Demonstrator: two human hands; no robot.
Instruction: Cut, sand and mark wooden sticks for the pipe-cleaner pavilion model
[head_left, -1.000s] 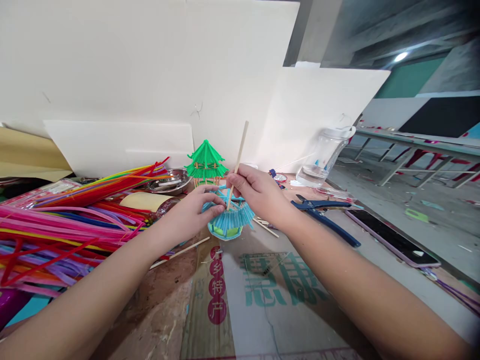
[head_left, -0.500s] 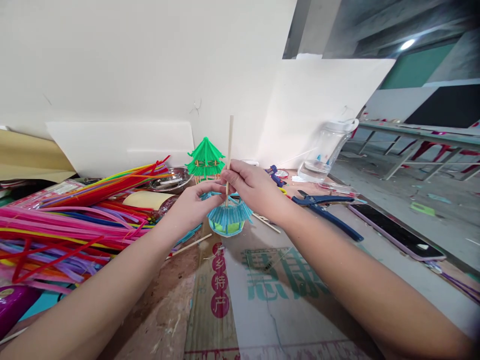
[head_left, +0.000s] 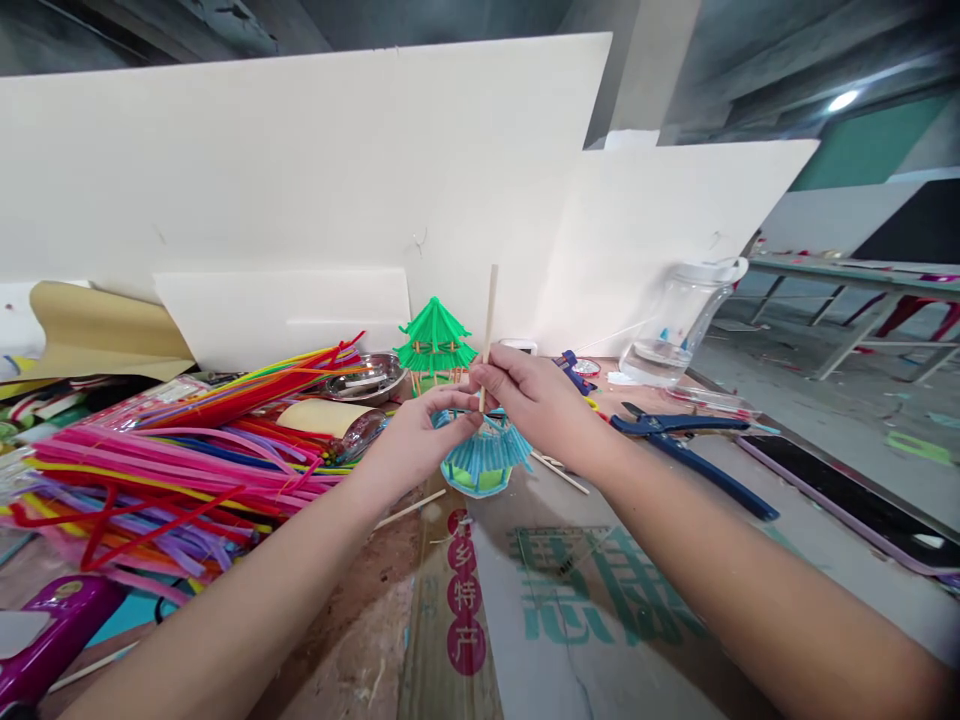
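A flat pale wooden stick (head_left: 491,305) stands nearly upright in the middle of the head view. My right hand (head_left: 534,398) pinches it between thumb and fingers from the right. The fingertips of my left hand (head_left: 421,430) close around its lower part, just below the right fingers. Directly beneath both hands is a small blue pipe-cleaner roof model (head_left: 487,458) with a light green base; the hands hide part of its top. Whether the stick's bottom end touches the model I cannot tell. Behind it stands a green tiered pavilion model (head_left: 435,335).
Bundles of coloured pipe cleaners (head_left: 187,465) lie left, near a metal bowl (head_left: 366,380) and a purple tool (head_left: 56,635). On the right are blue-handled pliers (head_left: 686,450), a phone (head_left: 847,500) and a clear water jug (head_left: 675,325). Thin sticks (head_left: 561,472) lie beside the blue model.
The camera view has shifted, so everything appears lower and farther right. Both hands still hold the upright stick above the blue model.
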